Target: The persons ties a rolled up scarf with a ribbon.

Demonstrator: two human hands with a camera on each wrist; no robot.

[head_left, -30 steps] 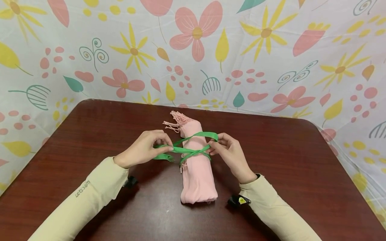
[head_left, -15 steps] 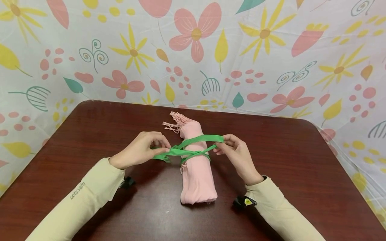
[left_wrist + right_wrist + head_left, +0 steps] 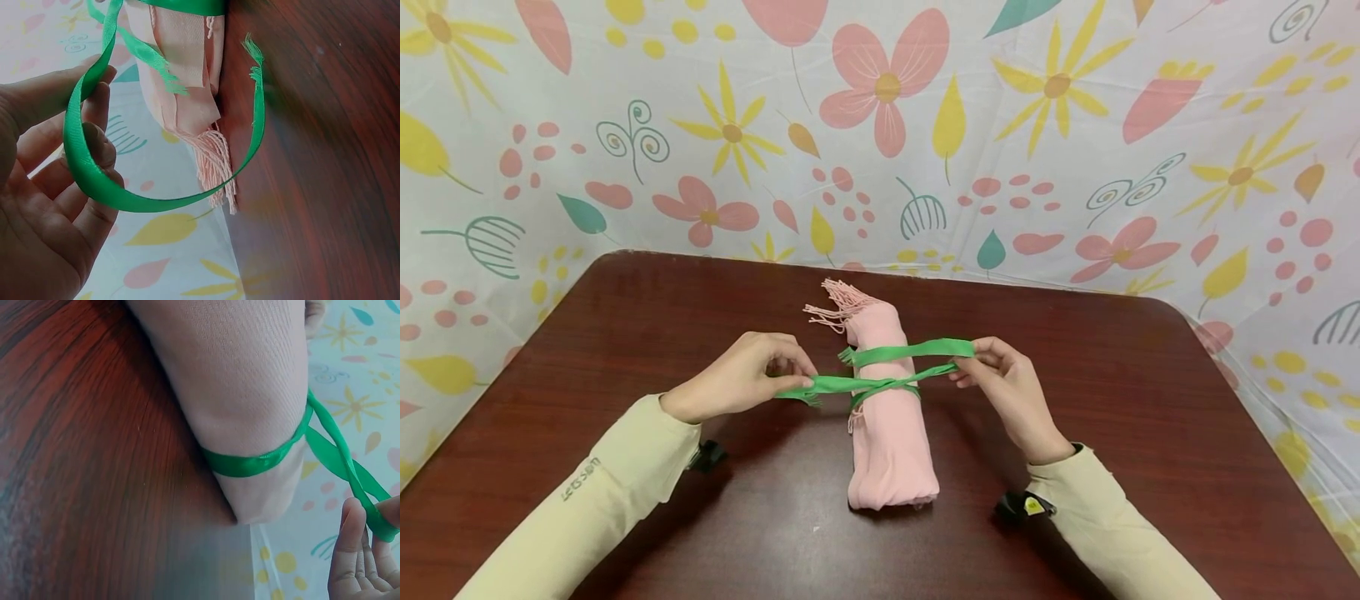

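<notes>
Two hands, the left hand (image 3: 741, 379) and right hand (image 3: 1011, 387), each pinching an end of the green ribbon (image 3: 880, 367), have drawn apart, seemingly cinching its crossing tighter around the rolled pink scarf (image 3: 891, 425) lying mid-bench (image 3: 625, 333).

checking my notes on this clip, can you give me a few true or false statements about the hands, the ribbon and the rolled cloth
1. The green ribbon goes around the rolled pink scarf. True.
2. The left hand rests flat on the table, holding nothing. False: it pinches one end of the ribbon.
3. The right hand holds the ribbon to the right of the scarf. True.
4. The scarf's fringe points toward the person. False: the fringe is at the far end.
5. The ribbon is already tied in a finished bow. False: only a crossing shows, both ends held out.
</notes>
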